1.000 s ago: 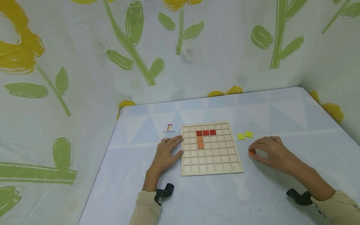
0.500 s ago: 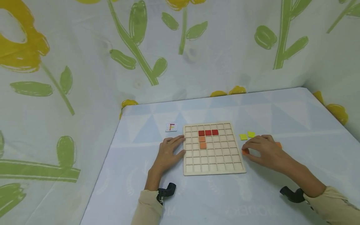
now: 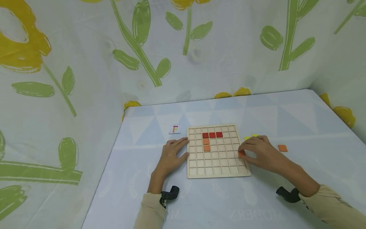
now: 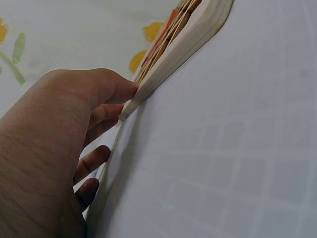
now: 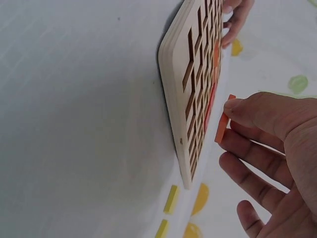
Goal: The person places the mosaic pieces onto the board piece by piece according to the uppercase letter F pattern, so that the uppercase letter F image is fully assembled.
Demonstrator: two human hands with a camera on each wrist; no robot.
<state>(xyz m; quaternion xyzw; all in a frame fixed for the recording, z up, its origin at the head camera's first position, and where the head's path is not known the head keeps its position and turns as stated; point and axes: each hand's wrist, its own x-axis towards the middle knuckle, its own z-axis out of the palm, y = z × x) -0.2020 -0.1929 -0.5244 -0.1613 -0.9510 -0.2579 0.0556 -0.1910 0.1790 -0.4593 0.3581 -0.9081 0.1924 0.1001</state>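
We see the right hand (image 3: 261, 154) pinching an orange tile (image 5: 224, 128) above the gridded board (image 3: 211, 155), at its right edge.
Thumb and fingertips grip that tile; we see its other fingers spread. Left hand (image 3: 170, 155) touches the board's left edge, thumb and fingers apart. On the board: three red tiles (image 3: 212, 135) in a row, two inset orange tiles (image 3: 206, 148) below the leftmost. Beside it: yellow tiles (image 5: 171, 199) and a loose orange tile (image 3: 282, 148) right, patterned card (image 3: 175, 128) left.

Smooth pale wooden grid board (image 3: 218, 175), matt orange tile (image 5: 224, 128)
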